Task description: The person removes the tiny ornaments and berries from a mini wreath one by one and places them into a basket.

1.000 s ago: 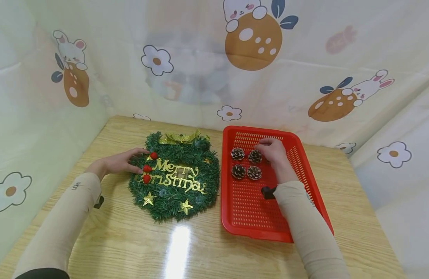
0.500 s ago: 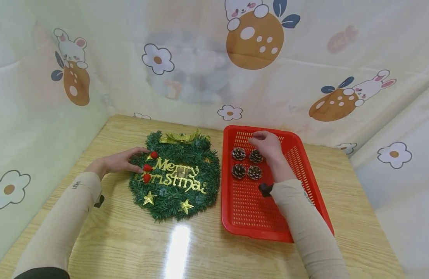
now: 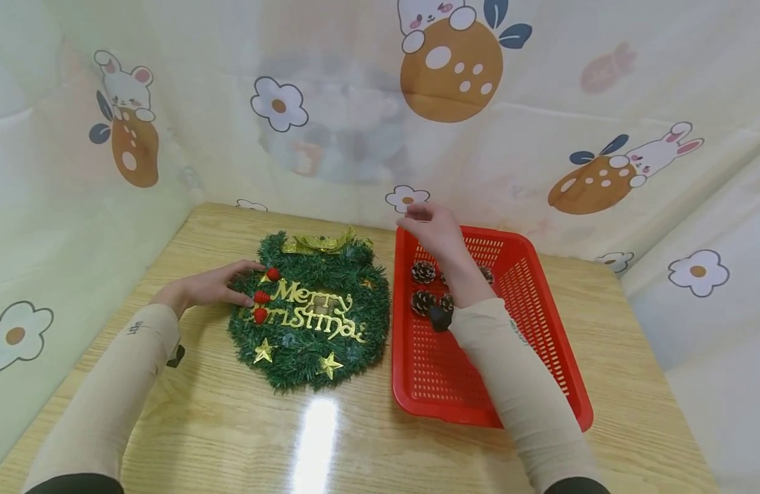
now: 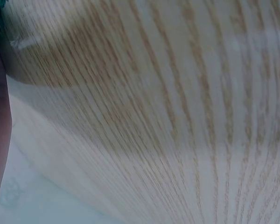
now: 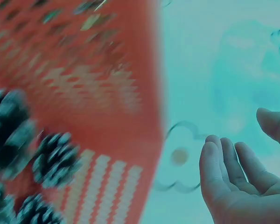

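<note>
A green tinsel wreath lies on the table, with gold "Merry Christmas" lettering, gold stars and several red berries. At its left edge rests my left hand, thumb and fingers spread beside the berries. My right hand is raised over the back left corner of the red basket. In the right wrist view its fingers are loosely bent, the thumb stands apart, and nothing is between them. Several pine cones sit in the basket, some partly hidden by my right arm.
The wooden table runs up to a patterned curtain at the back and sides. A gold bow tops the wreath. The basket's left rim stands close to the wreath's right side.
My right hand has risen from among the pine cones and moved left and back over the basket rim. A pine cone shows right of my forearm now. My left hand stays put.
</note>
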The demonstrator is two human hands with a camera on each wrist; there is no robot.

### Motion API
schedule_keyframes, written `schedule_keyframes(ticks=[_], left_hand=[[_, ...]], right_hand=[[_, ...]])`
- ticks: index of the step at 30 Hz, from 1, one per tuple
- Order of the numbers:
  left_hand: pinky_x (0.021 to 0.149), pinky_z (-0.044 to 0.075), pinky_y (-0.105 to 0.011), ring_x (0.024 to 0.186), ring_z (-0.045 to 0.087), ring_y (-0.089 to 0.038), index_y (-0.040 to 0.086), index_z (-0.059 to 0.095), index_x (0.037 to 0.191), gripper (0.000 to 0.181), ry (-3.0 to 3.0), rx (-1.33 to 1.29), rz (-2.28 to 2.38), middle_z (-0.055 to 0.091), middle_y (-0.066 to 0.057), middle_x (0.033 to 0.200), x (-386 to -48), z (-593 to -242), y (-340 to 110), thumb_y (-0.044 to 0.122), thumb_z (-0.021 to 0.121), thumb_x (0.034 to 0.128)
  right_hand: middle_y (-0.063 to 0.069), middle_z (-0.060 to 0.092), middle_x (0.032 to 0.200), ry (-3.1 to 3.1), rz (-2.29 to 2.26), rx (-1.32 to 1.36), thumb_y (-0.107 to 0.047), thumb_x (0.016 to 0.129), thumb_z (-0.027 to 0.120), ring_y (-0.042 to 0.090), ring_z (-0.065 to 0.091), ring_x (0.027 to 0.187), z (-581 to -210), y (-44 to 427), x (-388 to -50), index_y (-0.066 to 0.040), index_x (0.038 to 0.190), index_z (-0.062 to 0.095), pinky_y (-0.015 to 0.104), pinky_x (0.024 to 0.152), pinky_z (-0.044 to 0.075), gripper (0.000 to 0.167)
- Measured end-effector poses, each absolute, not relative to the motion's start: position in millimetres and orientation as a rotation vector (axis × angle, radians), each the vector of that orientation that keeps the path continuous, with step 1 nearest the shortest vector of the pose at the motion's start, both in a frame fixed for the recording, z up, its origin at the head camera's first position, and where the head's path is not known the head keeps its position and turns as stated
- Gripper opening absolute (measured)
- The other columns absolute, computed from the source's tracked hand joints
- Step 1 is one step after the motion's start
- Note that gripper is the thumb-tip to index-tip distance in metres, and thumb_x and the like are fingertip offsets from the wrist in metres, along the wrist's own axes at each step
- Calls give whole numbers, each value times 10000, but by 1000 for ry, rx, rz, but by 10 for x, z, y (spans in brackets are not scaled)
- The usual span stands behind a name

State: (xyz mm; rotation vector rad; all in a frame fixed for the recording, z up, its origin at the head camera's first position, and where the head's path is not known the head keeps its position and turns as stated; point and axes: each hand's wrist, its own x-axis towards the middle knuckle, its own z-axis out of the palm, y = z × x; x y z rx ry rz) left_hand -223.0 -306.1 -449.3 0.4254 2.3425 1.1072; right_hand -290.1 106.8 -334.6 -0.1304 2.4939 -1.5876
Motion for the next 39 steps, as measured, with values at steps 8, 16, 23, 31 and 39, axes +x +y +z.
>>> schedule_keyframes(ticks=[8, 16, 23, 31, 39], left_hand=[[1085, 197, -672, 1406, 187, -484, 127, 282, 1520, 755, 2326, 380, 1120, 183, -249, 1554, -2235, -4491, -3066, 234, 714, 910], [1077, 209, -674, 1399, 196, -492, 100, 286, 1515, 750, 2326, 392, 1124, 187, -257, 1550, -2218, -4462, -3035, 220, 713, 910], [1082, 199, -674, 1399, 200, -490, 101, 292, 1510, 747, 2335, 384, 1123, 198, -252, 1549, -2233, -4476, -3047, 213, 717, 906], [1087, 187, -674, 1396, 212, -489, 101, 297, 1505, 742, 2340, 392, 1123, 231, -253, 1538, -2242, -4468, -3035, 226, 717, 906], [1087, 183, -678, 1398, 186, -509, 77, 281, 1510, 729, 2326, 417, 1148, 201, -262, 1547, -2232, -4486, -3044, 172, 698, 920]], right_hand=[[56, 597, 1272, 2487, -1564, -282, -258, 927, 688, 218, 520, 1209, -3217, 550, -2848, -96, 1350, 570, 390, 995, 440, 468], [35, 609, 1251, 2446, -1532, -354, -244, 928, 687, 199, 546, 1174, -3269, 103, -2686, -97, 1337, 571, 352, 953, 471, 449], [25, 635, 1227, 2444, -1451, -391, -242, 923, 695, 188, 574, 1134, -3381, -242, -2531, -110, 1297, 603, 341, 924, 488, 407], [14, 632, 1248, 2452, -1304, -449, -295, 928, 690, 196, 577, 1151, -3586, -534, -2357, -123, 1319, 608, 369, 926, 494, 435], [0, 640, 1202, 2459, -1132, -506, -302, 926, 687, 175, 606, 1063, -3849, -736, -2212, -120, 1311, 609, 332, 834, 519, 432]])
